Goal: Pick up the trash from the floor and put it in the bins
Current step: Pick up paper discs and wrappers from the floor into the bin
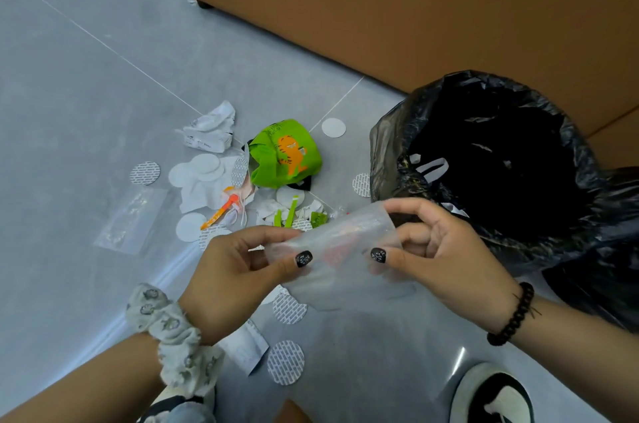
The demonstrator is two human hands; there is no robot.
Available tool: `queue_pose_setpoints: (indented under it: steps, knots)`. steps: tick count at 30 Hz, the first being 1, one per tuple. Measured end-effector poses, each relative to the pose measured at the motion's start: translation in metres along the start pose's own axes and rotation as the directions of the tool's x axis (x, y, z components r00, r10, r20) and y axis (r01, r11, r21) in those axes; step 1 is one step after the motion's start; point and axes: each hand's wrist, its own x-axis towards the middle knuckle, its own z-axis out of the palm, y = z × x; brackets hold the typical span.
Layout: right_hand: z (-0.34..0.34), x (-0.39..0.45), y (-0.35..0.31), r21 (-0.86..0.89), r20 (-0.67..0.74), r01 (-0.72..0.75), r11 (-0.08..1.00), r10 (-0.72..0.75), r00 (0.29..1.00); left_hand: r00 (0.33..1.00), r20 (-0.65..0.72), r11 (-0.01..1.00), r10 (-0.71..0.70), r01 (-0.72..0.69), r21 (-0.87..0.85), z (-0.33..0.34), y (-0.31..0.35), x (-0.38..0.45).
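A clear plastic bag hangs between both hands above the floor. My left hand pinches its left edge with thumb and fingers. My right hand pinches its right edge, close to the rim of the bin with a black liner. On the grey floor lie a crumpled green wrapper with an orange cartoon cat, crumpled white paper, an orange stick-shaped item, small green scraps and several white round discs.
A brown cabinet stands behind the bin. Another clear plastic bag lies flat at the left. Patterned round seals and a white packet lie near my feet. My shoe is at the bottom right.
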Motion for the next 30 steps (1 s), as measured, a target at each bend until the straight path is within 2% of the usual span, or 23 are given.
queue_pose_setpoints:
  steps: [5,9,14,16,18,21,23,26,28,30]
  knots:
    - [-0.001,-0.002,0.003,-0.194,0.058,0.091,0.977,-0.081,0.995,0.987,0.043,0.938,0.152,-0.158,0.310,-0.002,-0.003,-0.001]
    - [0.002,-0.004,0.007,-0.328,0.000,0.151,0.933,-0.160,0.987,0.993,0.042,0.947,0.115,-0.122,0.297,0.001,0.000,0.000]
    - [0.001,-0.004,0.006,-0.452,-0.120,0.240,0.859,-0.325,0.938,0.991,-0.083,0.918,0.100,-0.060,0.391,-0.005,-0.004,0.002]
    - [0.001,-0.005,0.009,-0.527,-0.125,0.276,0.804,-0.395,0.910,0.993,-0.113,0.957,0.023,0.011,0.291,-0.004,-0.005,0.003]
    - [0.002,-0.006,0.012,-0.540,-0.095,0.325,0.776,-0.439,0.893,0.992,-0.095,0.989,-0.082,0.093,0.115,-0.002,-0.006,0.003]
    - [0.006,-0.008,0.019,-0.496,-0.048,0.390,0.776,-0.472,0.880,0.982,-0.036,0.970,-0.185,0.177,-0.166,-0.001,-0.006,0.001]
    - [0.010,-0.012,0.025,-0.469,-0.001,0.403,0.786,-0.457,0.890,0.983,-0.023,0.947,-0.180,0.167,-0.275,-0.002,-0.006,0.001]
    - [0.014,-0.017,0.032,-0.442,0.052,0.384,0.810,-0.405,0.913,0.992,-0.043,0.941,-0.119,0.098,-0.325,-0.003,-0.004,0.000]
    - [0.014,-0.019,0.034,-0.414,0.019,0.277,0.867,-0.296,0.955,0.997,-0.061,0.953,-0.052,0.031,-0.300,-0.003,-0.003,-0.001]
    - [0.013,-0.019,0.034,-0.314,-0.027,0.144,0.939,-0.161,0.987,0.998,-0.064,0.959,-0.005,-0.013,-0.284,-0.002,-0.002,-0.003]
